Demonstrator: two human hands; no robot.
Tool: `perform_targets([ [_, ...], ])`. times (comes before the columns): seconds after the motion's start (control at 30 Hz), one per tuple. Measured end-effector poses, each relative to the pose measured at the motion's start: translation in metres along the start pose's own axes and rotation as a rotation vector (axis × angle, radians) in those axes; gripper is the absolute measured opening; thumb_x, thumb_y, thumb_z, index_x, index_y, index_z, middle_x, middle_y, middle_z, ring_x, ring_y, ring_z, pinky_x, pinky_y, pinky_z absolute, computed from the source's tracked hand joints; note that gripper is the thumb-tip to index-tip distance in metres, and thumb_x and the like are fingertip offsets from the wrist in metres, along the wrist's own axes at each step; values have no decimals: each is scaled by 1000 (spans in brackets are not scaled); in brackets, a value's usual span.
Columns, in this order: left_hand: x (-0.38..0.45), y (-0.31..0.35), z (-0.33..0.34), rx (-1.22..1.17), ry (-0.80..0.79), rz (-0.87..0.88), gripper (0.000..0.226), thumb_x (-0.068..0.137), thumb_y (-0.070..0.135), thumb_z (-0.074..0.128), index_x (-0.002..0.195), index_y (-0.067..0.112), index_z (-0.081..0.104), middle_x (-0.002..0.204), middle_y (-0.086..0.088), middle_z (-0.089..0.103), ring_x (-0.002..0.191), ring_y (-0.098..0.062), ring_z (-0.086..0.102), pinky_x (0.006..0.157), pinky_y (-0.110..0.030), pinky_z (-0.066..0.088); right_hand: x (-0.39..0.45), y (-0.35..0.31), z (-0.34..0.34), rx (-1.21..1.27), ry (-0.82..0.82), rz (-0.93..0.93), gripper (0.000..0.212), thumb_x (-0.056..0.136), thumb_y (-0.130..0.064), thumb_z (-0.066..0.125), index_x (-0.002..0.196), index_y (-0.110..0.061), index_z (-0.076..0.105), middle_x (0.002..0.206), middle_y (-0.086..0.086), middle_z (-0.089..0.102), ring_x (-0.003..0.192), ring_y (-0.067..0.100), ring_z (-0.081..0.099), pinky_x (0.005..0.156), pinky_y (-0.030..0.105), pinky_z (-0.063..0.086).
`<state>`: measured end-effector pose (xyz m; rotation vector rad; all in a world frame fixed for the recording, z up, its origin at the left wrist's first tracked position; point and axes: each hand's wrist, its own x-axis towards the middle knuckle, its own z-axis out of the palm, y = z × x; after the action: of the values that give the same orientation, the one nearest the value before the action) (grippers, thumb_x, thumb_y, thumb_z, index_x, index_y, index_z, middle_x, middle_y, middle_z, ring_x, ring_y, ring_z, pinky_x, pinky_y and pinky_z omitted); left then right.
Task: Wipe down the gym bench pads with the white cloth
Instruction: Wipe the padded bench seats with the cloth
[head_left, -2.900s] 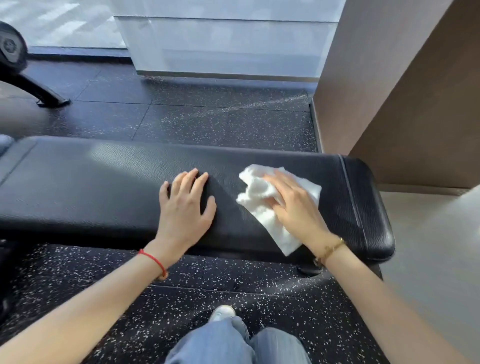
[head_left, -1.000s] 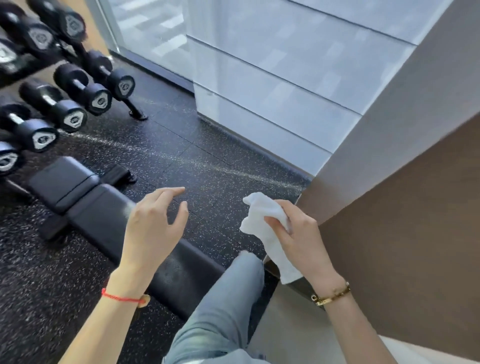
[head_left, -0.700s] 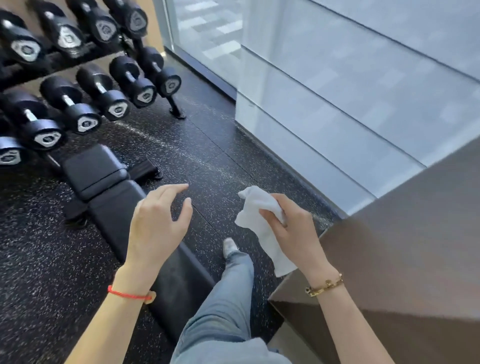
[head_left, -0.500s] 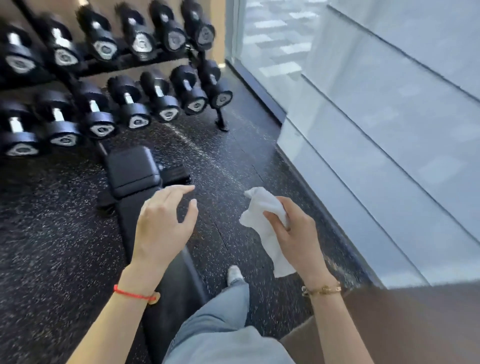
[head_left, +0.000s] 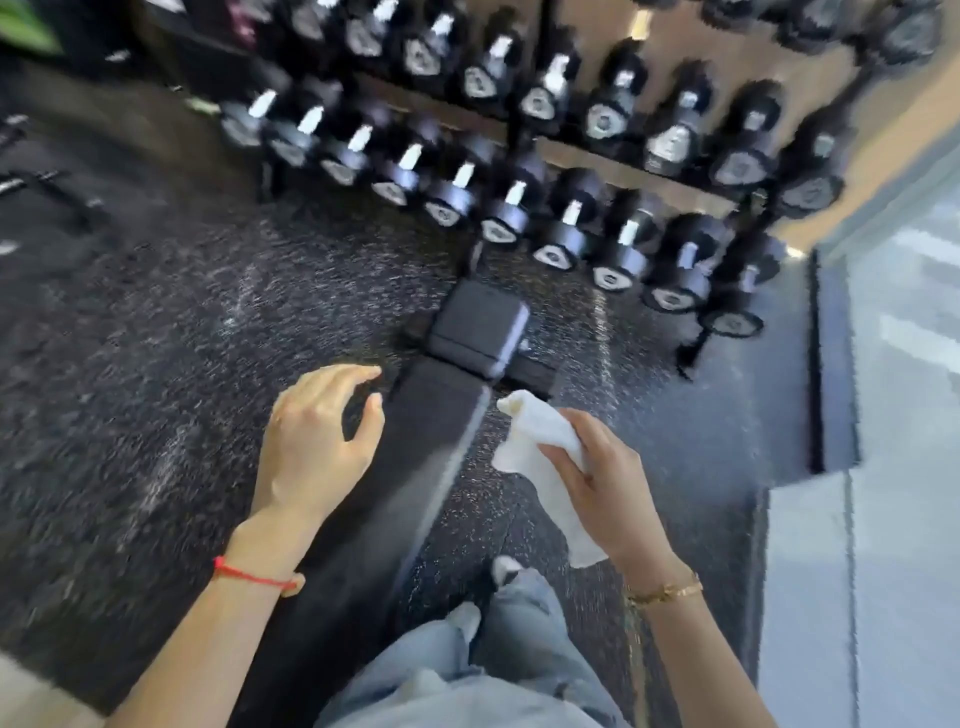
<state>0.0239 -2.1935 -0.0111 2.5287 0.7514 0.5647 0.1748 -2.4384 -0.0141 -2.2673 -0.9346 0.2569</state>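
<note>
Head camera, looking down, blurred by motion. A long black padded gym bench (head_left: 395, 499) runs lengthwise away from the person, from the lower middle of the frame toward a rack of black dumbbells (head_left: 566, 182) with silver handles along the far wall. At the bench's far end sits a smaller, square black seat pad (head_left: 480, 330).

The left hand (head_left: 311, 447), with a thin red string bracelet (head_left: 249, 576) on its wrist, hovers above the bench's left edge. Its fingers are loosely spread and gently curved, thumb apart from the fingers, holding nothing.

The right hand (head_left: 605, 488), with a gold chain bracelet (head_left: 665, 592) on its wrist, is raised to the right of the bench, above the floor. Its fingers are curled around a crumpled white cloth (head_left: 535, 441), which sticks out above the fingers and hangs below the palm. The cloth is off the bench, touching neither pad.

The floor is black rubber with pale flecks (head_left: 171, 364). Light blue jeans (head_left: 493, 670) and a white shoe tip (head_left: 504, 566) show at the bottom, right of the bench.
</note>
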Motion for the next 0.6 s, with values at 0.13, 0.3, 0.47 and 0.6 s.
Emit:
perform_targets([
  [0.13,-26,-10,2,75,119,-206,32,92,29,51,117,16,67,118,1,68,112,-17,61,100,-38,49,56,11,12,27,-257,-215,26,97,-25,59,123,-20,56,110,-11,62,95,6,57,74,15,41],
  [0.3,-76,-15,27,181,243,-423,27,90,20,56,111,9,71,113,-3,71,105,-21,66,96,-41,51,107,24,44,12,-537,-454,32,98,-27,59,129,-19,54,125,-13,56,109,-1,51,93,15,41],
  [0.47,-131,-29,68,286,311,-617,29,91,23,53,111,11,70,113,-2,71,104,-19,66,96,-34,49,129,42,101,1,-736,-637,36,98,-30,59,131,-15,55,123,-18,47,111,-12,37,98,-6,20],
  [0.6,-180,-56,112,319,290,-768,31,92,27,49,113,15,68,113,1,70,105,-18,65,97,-34,49,132,59,169,11,-861,-747,33,99,-25,58,129,-11,57,124,-10,56,111,7,53,99,7,33],
])
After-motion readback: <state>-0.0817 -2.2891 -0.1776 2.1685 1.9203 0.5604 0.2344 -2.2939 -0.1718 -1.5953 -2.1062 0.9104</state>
